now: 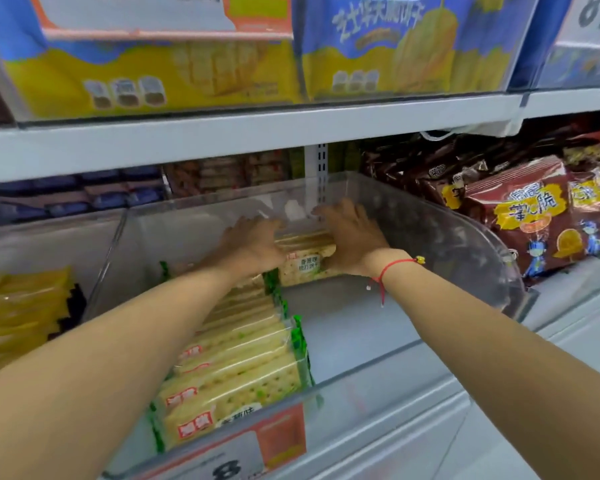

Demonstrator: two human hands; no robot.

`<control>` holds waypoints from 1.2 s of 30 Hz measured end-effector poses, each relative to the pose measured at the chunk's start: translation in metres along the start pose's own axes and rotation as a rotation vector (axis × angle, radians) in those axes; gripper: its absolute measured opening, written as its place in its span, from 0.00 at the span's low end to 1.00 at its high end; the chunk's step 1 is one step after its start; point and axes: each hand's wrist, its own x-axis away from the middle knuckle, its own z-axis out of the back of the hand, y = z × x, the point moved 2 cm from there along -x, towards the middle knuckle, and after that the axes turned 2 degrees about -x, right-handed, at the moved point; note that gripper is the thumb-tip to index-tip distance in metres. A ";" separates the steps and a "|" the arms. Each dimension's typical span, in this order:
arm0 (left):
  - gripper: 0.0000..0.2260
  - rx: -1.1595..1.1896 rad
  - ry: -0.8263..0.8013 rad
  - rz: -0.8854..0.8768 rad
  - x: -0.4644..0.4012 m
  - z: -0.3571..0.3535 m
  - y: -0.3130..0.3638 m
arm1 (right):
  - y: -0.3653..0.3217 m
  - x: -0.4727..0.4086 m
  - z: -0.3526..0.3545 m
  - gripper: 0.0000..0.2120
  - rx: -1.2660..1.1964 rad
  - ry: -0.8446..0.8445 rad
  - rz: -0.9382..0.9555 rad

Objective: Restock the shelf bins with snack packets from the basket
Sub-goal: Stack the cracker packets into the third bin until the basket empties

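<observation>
Both my arms reach deep into a clear plastic shelf bin [465, 244]. My left hand [253, 244] and my right hand [352, 237] press from either side on a small stack of cracker packets [305, 261] with green ends, standing at the back of the bin. The fingers of both hands lie fairly straight against the stack. A row of the same cracker packets [239, 358] fills the bin's left half from front to back. The bin's right half shows bare white floor. The basket is not in view.
A price tag [236, 455] hangs on the bin's front lip. Yellow packets [18, 317] fill the bin to the left. Dark red snack bags [530, 220] lie to the right. Blue-and-yellow boxes [160, 74] sit on the shelf above, close over my hands.
</observation>
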 end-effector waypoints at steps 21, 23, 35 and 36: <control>0.17 -0.235 0.081 -0.069 0.006 -0.004 0.008 | -0.001 0.000 -0.010 0.23 0.062 -0.037 0.068; 0.18 -0.202 0.161 -0.117 0.006 -0.002 0.011 | 0.000 -0.001 -0.010 0.27 -0.051 -0.031 0.016; 0.16 -0.191 -0.216 -0.128 0.006 -0.001 0.021 | -0.002 0.006 0.000 0.13 -0.142 -0.346 -0.063; 0.18 -0.194 -0.289 -0.111 0.008 0.000 0.023 | -0.004 0.010 0.004 0.17 -0.090 -0.422 -0.075</control>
